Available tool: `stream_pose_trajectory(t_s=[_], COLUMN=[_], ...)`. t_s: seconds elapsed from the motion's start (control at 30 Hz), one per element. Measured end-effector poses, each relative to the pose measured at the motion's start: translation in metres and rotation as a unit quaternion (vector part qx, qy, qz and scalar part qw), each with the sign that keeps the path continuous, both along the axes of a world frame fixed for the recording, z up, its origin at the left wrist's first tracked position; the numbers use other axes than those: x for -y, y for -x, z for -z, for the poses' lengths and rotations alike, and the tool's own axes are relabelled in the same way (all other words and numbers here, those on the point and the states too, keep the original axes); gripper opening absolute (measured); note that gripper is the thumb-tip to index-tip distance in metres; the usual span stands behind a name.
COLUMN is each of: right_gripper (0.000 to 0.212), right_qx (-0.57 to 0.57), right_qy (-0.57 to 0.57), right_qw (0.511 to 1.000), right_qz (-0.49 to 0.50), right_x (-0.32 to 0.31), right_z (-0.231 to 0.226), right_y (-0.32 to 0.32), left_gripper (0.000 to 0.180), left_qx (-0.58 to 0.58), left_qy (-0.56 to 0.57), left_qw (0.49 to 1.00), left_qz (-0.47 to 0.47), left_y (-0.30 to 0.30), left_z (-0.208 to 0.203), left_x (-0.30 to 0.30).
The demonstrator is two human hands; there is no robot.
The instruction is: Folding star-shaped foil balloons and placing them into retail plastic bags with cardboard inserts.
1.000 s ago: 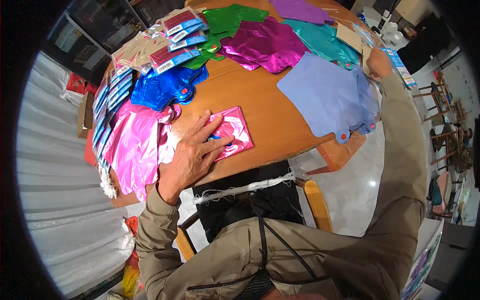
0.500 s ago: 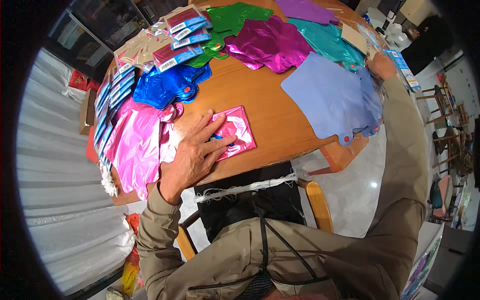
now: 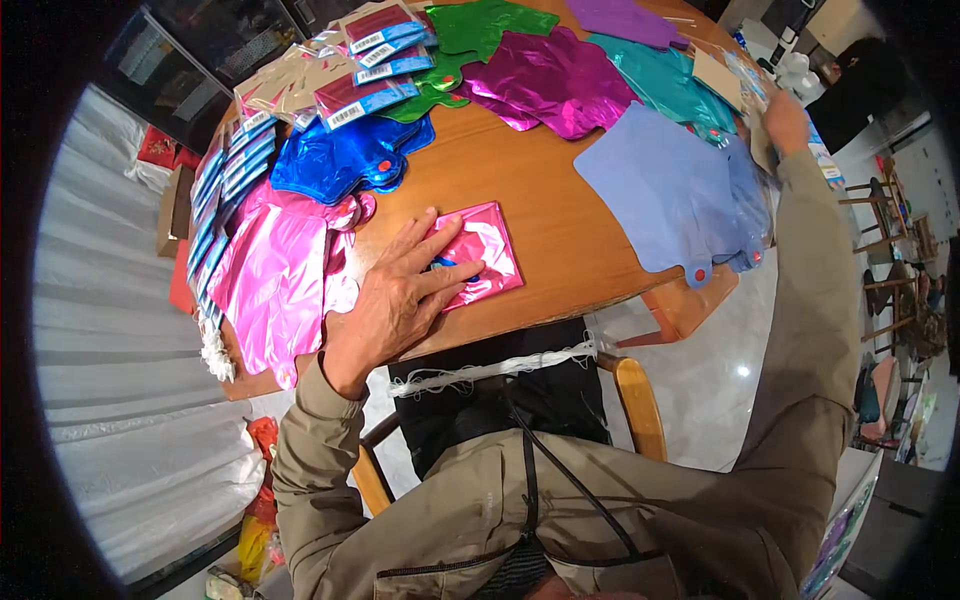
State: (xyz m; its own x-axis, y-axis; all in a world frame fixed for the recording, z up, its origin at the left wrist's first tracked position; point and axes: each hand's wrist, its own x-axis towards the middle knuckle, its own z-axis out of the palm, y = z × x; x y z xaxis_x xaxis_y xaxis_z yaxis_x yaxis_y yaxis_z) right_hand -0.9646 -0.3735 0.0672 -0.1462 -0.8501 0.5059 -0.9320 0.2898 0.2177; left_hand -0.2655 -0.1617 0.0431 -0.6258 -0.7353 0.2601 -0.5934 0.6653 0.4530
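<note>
My left hand [image 3: 400, 290] lies flat with fingers spread on a folded pink foil balloon [image 3: 497, 272] near the table's front edge. A bit of blue shows between the fingers. At the far right of the table my right hand [image 3: 786, 124] reaches to clear plastic packaging [image 3: 742, 72] beside a beige card [image 3: 717, 80]; its fingertips are hidden, so I cannot tell what they hold. Flat pale-blue foil balloons [image 3: 655, 190] lie between the hands. To the left of my left hand are flat shiny pink balloons [image 3: 268, 285].
Blue [image 3: 335, 165], green [image 3: 490, 30], magenta [image 3: 560, 80], teal [image 3: 665, 80] and purple [image 3: 625, 22] foil balloons cover the far side of the table [image 3: 530, 225]. Packaged packets [image 3: 365, 98] are piled at the far left. White strings [image 3: 490, 370] lie across my lap, between wooden chair arms.
My right hand has moved slightly farther away and to the right over the packaging. My left hand stays flat on the folded pink balloon; the view has shifted a little.
</note>
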Motion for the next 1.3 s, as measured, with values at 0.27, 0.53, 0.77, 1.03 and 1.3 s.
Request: stream_pose_trajectory(t_s=[0.27, 0.53, 0.77, 1.03, 1.3], right_gripper=[0.045, 0.036, 0.032, 0.008, 0.038], right_qx=[0.444, 0.574, 0.426, -0.084, 0.228], right_qy=[0.179, 0.214, 0.15, 0.078, -0.123], right_qw=[0.867, 0.777, 0.865, 0.928, 0.868], right_qz=[-0.137, -0.144, -0.219, -0.354, -0.423], right_x=[-0.051, -0.071, -0.109, -0.161, -0.181], right_z=[-0.087, -0.112, -0.122, -0.016, -0.013], right_y=[0.072, -0.065, -0.21, -0.39, -0.38], left_gripper=[0.029, 0.032, 0.033, 0.033, 0.034], left_qx=[-0.012, 0.003, -0.03, -0.03, -0.009], left_qy=[0.037, 0.019, 0.024, 0.043, 0.086], left_qw=[0.999, 1.0, 0.999, 0.999, 0.996], left_qz=[0.001, -0.011, 0.001, 0.002, 0.017], left_y=[0.004, -0.006, -0.011, -0.015, -0.017], left_z=[-0.004, 0.004, 0.012, 0.02, 0.019], left_x=[0.003, -0.004, -0.002, -0.001, 0.002])
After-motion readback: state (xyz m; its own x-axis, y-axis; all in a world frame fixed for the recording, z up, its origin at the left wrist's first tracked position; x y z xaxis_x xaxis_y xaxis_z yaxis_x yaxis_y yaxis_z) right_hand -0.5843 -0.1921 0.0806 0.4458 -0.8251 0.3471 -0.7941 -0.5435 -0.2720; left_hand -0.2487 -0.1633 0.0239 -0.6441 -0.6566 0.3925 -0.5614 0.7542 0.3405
